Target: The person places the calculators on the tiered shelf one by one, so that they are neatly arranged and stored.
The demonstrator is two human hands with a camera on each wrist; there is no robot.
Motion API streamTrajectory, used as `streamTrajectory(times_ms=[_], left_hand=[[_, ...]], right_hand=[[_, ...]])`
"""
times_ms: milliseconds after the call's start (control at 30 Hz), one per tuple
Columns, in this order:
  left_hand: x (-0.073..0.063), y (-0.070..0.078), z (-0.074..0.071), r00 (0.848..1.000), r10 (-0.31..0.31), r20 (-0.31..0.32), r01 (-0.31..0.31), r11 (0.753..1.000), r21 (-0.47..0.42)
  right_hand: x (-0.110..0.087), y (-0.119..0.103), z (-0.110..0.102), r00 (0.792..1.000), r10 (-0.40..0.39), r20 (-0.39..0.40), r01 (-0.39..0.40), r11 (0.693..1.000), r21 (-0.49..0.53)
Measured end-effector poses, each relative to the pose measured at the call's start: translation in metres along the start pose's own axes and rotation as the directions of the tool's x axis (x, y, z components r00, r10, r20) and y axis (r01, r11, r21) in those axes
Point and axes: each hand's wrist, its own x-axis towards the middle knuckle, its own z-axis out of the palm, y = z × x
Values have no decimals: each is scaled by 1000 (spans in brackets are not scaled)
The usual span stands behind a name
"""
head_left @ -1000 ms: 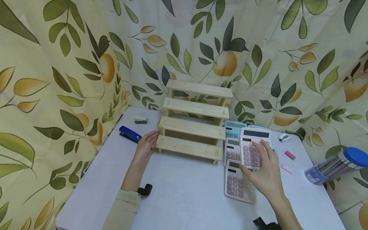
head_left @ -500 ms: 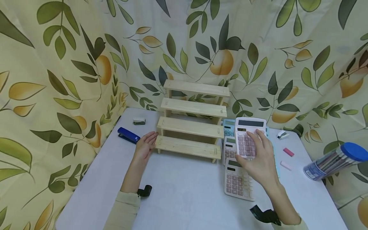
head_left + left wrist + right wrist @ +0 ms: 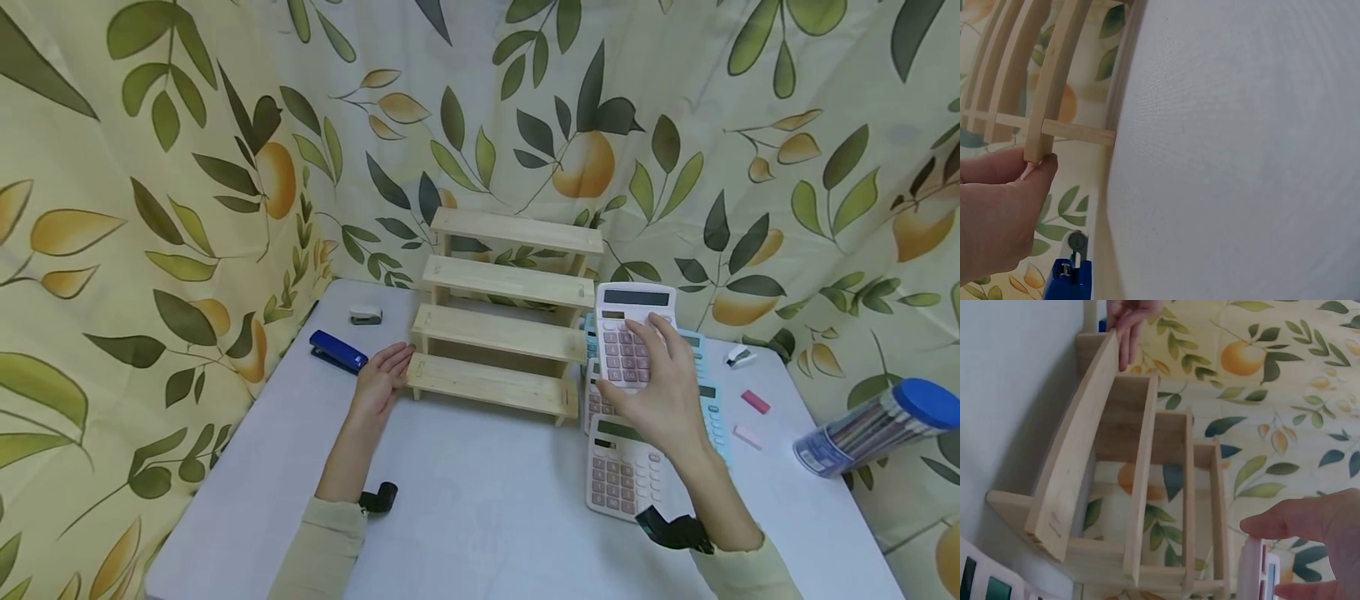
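In the head view my right hand (image 3: 660, 392) grips a pink calculator (image 3: 626, 367) by its sides, raised over other calculators. Its pale edge also shows between thumb and fingers of the right hand (image 3: 1310, 544) in the right wrist view. My left hand (image 3: 381, 379) is at the left end of the lowest board of a four-tier wooden shelf (image 3: 491, 383). The left wrist view has the left hand's (image 3: 1004, 200) thumb and fingertips pinching that board's end. Beneath the lifted calculator lie a pink calculator (image 3: 618, 483) and blue calculators (image 3: 712, 417), partly covered.
Left of the shelf lie a blue stapler (image 3: 337, 350) and a small white-and-green stapler (image 3: 365, 315). Toward the right are a pink eraser (image 3: 755, 402), a paler eraser (image 3: 747, 437), a small white item (image 3: 739, 357) and a blue-lidded pen tub (image 3: 870, 433). Patterned cloth (image 3: 660, 75) hangs behind.
The right hand has carried the pink calculator leftward and slightly up, closer to the shelf's right end, uncovering more of the blue calculators. My left hand stays at the board's end.
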Motion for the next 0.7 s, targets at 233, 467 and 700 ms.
streamTrajectory(times_ms=[233, 467, 700], left_hand=[[1, -1, 0, 1000, -7, -7, 7, 1000, -9], [2, -2, 0, 1000, -5, -9, 5, 1000, -2], [2, -2, 0, 1000, -2, -7, 2, 1000, -3]], right_hand=[[16, -11, -1, 1000, -19, 17, 19, 1000, -2], [30, -18, 1, 999, -22, 37, 22, 1000, -10], [43, -30, 11, 998, -24, 53, 24, 1000, 1]])
